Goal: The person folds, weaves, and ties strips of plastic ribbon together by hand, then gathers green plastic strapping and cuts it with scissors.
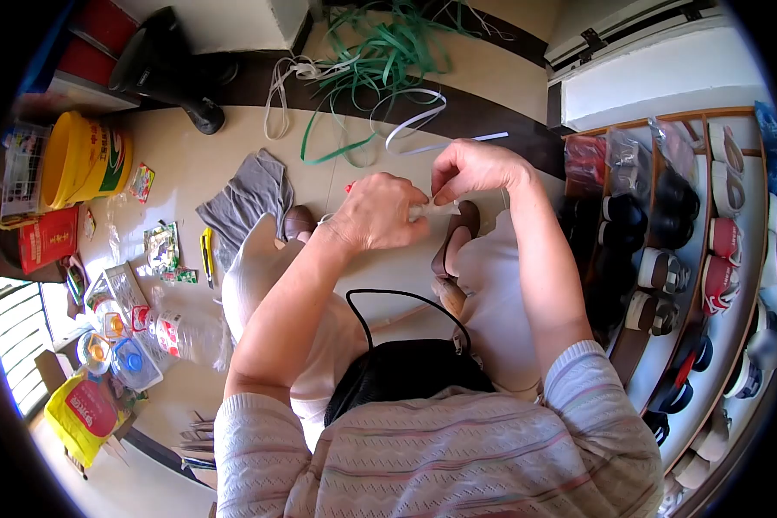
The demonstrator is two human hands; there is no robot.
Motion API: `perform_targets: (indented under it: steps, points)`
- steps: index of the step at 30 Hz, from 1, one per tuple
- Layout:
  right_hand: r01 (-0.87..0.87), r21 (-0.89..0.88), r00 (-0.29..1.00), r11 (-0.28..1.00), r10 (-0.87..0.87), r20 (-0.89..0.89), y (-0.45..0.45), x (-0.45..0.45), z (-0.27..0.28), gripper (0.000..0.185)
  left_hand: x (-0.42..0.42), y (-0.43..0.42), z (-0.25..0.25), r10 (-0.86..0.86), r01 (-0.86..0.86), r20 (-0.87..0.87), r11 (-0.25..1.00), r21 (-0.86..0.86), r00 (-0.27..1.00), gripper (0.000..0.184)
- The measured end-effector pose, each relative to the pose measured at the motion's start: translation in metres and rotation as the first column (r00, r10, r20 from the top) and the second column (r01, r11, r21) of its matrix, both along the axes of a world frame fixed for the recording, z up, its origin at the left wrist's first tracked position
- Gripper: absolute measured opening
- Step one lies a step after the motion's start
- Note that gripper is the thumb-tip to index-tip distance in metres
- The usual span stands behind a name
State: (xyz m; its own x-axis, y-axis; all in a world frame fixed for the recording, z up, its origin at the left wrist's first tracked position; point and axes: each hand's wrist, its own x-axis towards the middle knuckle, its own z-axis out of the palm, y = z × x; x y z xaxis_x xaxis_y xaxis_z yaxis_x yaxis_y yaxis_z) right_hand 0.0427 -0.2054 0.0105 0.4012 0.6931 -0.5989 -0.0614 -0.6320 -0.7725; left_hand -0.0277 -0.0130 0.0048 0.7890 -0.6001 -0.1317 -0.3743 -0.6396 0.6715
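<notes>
My left hand (380,211) is closed, with its fingers curled around a short whitish strip (425,210). A small red bit shows at the far side of that hand, too little to name. My right hand (476,171) pinches thumb and fingertips at the other end of the strip, close beside the left hand. Both hands are held above the floor, between my knees. Beyond them lie a loose white strap (419,114) and a tangled heap of green strapping band (388,56). Part of the strip is hidden by my fingers.
On the left are a grey cloth (249,203), a yellow utility knife (206,256), a yellow bucket (86,164), plastic bottles (134,358) and black boots (168,73). A shoe rack (704,285) stands at right. A black bag (406,371) sits at my lap.
</notes>
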Motion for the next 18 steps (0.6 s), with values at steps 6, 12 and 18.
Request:
perform_targets:
  steps: [6, 12, 18]
  points:
    - [0.009, -0.019, 0.994, 1.000, -0.011, -0.104, -0.001, 0.003, -0.015, 0.011, -0.001, 0.002, -0.004, -0.084, 0.057, -0.134, 0.979, -0.195, 0.987, 0.022]
    - [0.682, 0.408, 0.591, 0.607, -0.786, 0.181, -0.020, 0.017, -0.009, 0.018, 0.011, 0.017, 0.017, -0.067, -0.518, -0.753, 0.686, -0.511, 0.654, 0.019]
    - [0.626, 0.605, 0.773, 0.492, -0.494, -0.398, 0.004, 0.000, -0.001, 0.031, 0.018, 0.018, 0.005, -0.393, -0.742, -0.800, 0.332, -0.583, 0.453, 0.027]
